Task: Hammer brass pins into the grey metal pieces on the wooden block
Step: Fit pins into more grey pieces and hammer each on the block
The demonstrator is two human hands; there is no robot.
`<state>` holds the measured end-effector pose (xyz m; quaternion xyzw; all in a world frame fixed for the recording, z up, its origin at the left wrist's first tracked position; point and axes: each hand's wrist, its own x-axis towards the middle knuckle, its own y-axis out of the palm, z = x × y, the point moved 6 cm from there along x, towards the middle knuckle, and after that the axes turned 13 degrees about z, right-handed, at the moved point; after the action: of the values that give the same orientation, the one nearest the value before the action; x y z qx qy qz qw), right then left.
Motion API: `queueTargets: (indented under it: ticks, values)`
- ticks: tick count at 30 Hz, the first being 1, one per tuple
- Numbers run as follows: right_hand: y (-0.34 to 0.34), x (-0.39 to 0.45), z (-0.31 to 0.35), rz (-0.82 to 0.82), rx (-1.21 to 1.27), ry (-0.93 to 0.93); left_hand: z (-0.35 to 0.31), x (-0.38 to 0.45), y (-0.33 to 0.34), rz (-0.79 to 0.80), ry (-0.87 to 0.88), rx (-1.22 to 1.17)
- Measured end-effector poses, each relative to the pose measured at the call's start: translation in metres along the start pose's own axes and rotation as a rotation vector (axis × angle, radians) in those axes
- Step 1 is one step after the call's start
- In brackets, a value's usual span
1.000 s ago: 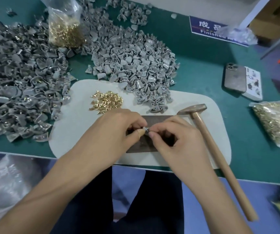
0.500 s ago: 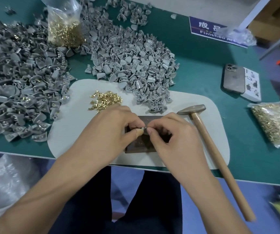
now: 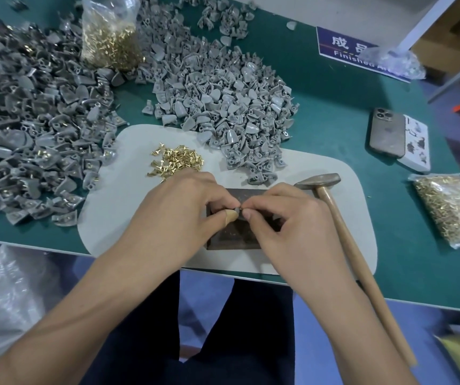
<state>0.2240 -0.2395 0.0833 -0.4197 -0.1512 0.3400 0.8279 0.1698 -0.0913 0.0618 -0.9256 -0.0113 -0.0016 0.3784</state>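
the left hand and right hand meet fingertip to fingertip over the dark wooden block, both with fingers curled. between the left thumb and forefinger sits a small grey metal piece, pinched; the right hand's thumb and forefinger pinch in against the same spot from the other side, and whatever they hold there is too small to make out, possibly a pin. the block lies on a pale grey mat near the front edge of the green table, mostly hidden beneath the two hands.

just right of the right hand lies a hammer, its metal head resting on the mat beside the block's far right corner, its wooden handle running toward the viewer and out past the table edge. no hand touches it.

beyond the left hand, on the mat, is a loose heap of brass pins. further back a big pile of light grey pieces spills from the table onto the mat's far edge. to the left a wider, darker pile of grey pieces covers the table, some showing brass. behind it stands a clear bag of brass pins.

on the right side of the table a phone lies face down, partly on a white card, and nearer the edge a second bag of pins lies flat. a blue sign sits at the far side, with crumpled clear plastic on it.
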Motion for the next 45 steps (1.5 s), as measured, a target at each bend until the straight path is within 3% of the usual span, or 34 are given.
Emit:
queueTargets:
  ticks: [8, 18, 26, 30, 32, 34, 37, 40, 45]
  values:
    - [0.008, 0.008, 0.034, 0.178, -0.427, 0.067, -0.001, 0.001, -0.003, -0.047, 0.025, 0.069]
    - [0.002, 0.003, 0.007, 0.013, -0.1, 0.043, 0.0, 0.0, -0.004, -0.052, -0.007, 0.116]
    - [0.006, 0.0, 0.001, -0.035, -0.083, -0.007, 0.003, -0.005, 0.005, -0.011, -0.04, 0.056]
    - [0.007, -0.007, -0.003, -0.094, -0.014, -0.018, 0.003, -0.009, 0.01, -0.075, -0.07, 0.057]
    - [-0.008, -0.016, -0.025, -0.224, 0.044, 0.058, 0.002, -0.01, 0.01, -0.098, -0.068, 0.101]
    - [-0.028, -0.026, -0.059, -0.335, -0.095, 0.263, 0.002, -0.01, 0.008, -0.099, -0.069, 0.131]
    - [-0.04, -0.038, -0.103, -0.252, -0.376, 0.583, 0.007, -0.009, 0.006, -0.086, -0.079, 0.067]
    - [-0.031, -0.035, -0.123, -0.114, -0.356, 0.576, 0.01, -0.006, 0.007, -0.06, -0.088, -0.011]
    - [-0.037, -0.031, -0.13, -0.07, -0.329, 0.59, 0.009, -0.006, 0.007, -0.062, -0.09, -0.004]
